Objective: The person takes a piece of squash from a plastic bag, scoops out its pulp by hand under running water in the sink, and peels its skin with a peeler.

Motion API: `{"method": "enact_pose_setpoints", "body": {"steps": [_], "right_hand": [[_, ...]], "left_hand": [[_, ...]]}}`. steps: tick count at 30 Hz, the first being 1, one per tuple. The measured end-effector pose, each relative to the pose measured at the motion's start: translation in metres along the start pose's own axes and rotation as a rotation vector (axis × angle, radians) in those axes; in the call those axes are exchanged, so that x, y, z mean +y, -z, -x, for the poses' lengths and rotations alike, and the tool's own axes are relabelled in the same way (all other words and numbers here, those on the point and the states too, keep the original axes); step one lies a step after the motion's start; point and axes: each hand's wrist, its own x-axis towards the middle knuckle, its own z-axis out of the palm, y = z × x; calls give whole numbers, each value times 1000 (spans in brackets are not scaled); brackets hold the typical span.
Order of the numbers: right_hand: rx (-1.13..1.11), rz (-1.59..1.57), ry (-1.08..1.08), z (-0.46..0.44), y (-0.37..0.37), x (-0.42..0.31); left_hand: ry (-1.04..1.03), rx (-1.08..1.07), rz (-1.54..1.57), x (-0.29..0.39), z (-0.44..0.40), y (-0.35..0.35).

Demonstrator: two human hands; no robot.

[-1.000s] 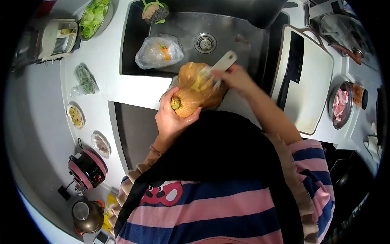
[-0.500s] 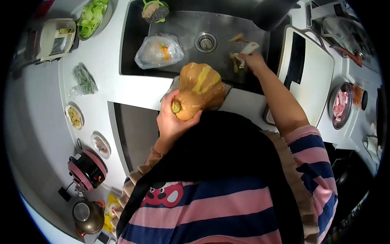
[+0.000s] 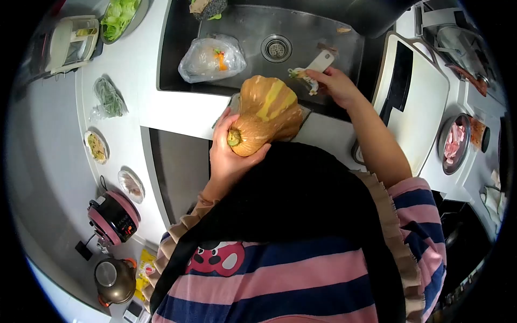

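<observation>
A tan, ridged pumpkin point(image 3: 269, 107) with a few lighter peeled strips lies tilted over the sink's front edge. My left hand point(image 3: 229, 153) is wrapped round its stem end. Over the sink point(image 3: 247, 32), my right hand point(image 3: 336, 89) is closed on a white-handled peeler point(image 3: 321, 61); bits of peel seem to cling to its head, which my fingers partly cover. The peeler is apart from the pumpkin. Brown peel scraps point(image 3: 343, 30) show near the right side of the sink.
A knotted plastic bag point(image 3: 211, 59) sits in the sink, left of the drain point(image 3: 276, 48). A white board point(image 3: 423, 102) stands to the right, beyond it a bowl of meat point(image 3: 454, 142). Lettuce point(image 3: 119, 19), small dishes and a rice cooker point(image 3: 113, 218) line the left counter.
My right hand has moved left and slightly down with the peeler, nearer the pumpkin. Peel scraps have shifted in the sink. My left hand keeps its hold.
</observation>
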Motion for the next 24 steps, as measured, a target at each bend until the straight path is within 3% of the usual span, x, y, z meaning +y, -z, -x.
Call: {"method": "enact_pose_setpoints", "body": {"steps": [2,3,5,6,7,10,11,13,17,18,20,22,24], "right_hand": [[104,534,173,-1,-8,-2],[218,618,126,8,-13,-15],[212,570,162,6,-6,-16],[206,526,194,4,1,-15],[215,691,243,2,7,-16],[261,669,258,13,15,-26],[262,668,259,15,15,-25],[213,75,243,18,13,-24],[188,-182,323,19,1,-18],[113,-272,227,24,-2,-22],[39,-365,132,31,-11,-29],[184,-555,83,36,-26,-36],[156,-582,129,51,-45,-44]], "left_hand": [[227,-122,174,4,1,2],[228,-122,171,2,0,3],[278,-39,422,-5,-8,2],[267,17,546,5,-17,8],[168,-15,523,4,-25,15],[24,-82,455,8,-44,41],[-94,-182,246,11,-49,50],[-249,-302,-53,22,-54,60],[-377,-459,-187,32,-47,50],[-381,-464,-188,37,-44,46],[-400,-374,-258,47,-38,37],[-396,-326,-328,52,-34,32],[-338,-168,-305,46,-30,22]]}}
